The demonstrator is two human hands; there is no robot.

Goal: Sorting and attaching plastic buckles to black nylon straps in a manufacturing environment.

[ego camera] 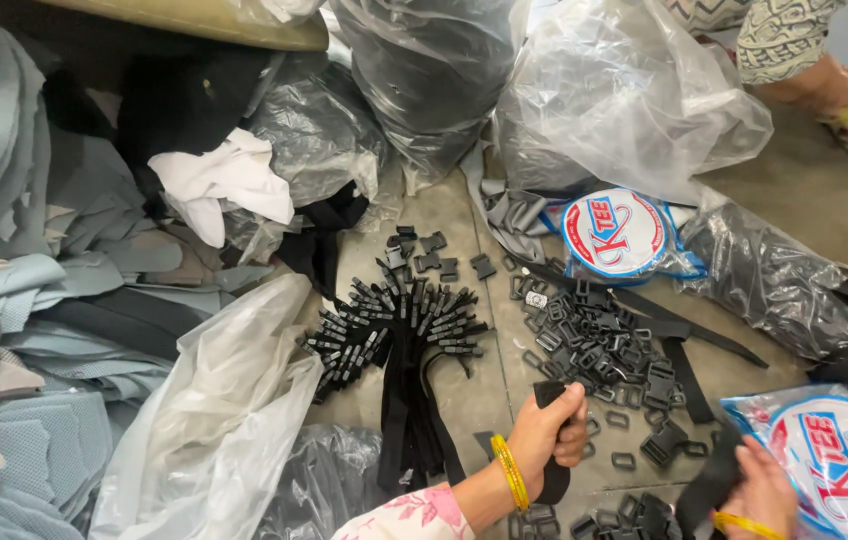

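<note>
A black strap is gripped in the left hand, fingers curled tight around it; the strap's end sticks up above the fist and the rest hangs down past the wrist. Yellow bangles are worn on that wrist, above a pink floral sleeve. The right hand is seen at the bottom edge of the floor area, closed on another black strap, beside a printed plastic bag; a yellow bangle is worn there too.

Everything is laid on the floor. A bundle of straps with buckles fanned out is placed left of the left hand. A pile of loose black buckles and rings is spread just above both hands. A round printed packet is set behind that pile. Clear plastic bags and dark bags are stacked at the far side. Grey fabric offcuts are heaped along the left, with a white cloth on top. Another person's foot is visible at the top right corner.
</note>
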